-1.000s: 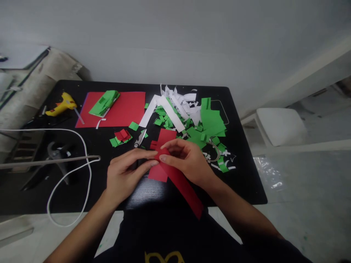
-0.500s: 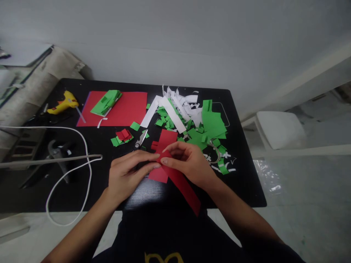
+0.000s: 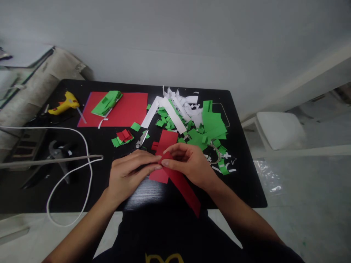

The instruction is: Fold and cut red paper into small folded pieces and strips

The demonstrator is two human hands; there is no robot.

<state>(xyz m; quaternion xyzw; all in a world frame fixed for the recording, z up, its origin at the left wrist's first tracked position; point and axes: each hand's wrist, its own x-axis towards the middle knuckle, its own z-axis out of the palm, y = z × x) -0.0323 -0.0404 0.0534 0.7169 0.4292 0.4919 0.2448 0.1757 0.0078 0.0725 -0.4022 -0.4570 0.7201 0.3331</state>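
Observation:
My left hand (image 3: pixel 128 175) and my right hand (image 3: pixel 189 164) meet over the near middle of a black table (image 3: pixel 246 182). Both pinch the top end of a long red paper strip (image 3: pixel 183 188) that slants down past the table's front edge. A second red paper piece (image 3: pixel 159 176) lies under the fingertips, and another red sheet (image 3: pixel 168 138) lies just beyond them. Scissors (image 3: pixel 141 140) lie a little beyond my left hand.
A heap of green and white paper scraps (image 3: pixel 197 117) covers the far right. A large red sheet (image 3: pixel 128 107) with folded green paper (image 3: pixel 106 102) lies far left. A yellow glue gun (image 3: pixel 64 103), a white cable (image 3: pixel 82 146) and small red and green squares (image 3: pixel 122 136) are on the left.
Both hands stay on the red strip; the fingers have shifted slightly closer together at its top end. The view has drifted a little.

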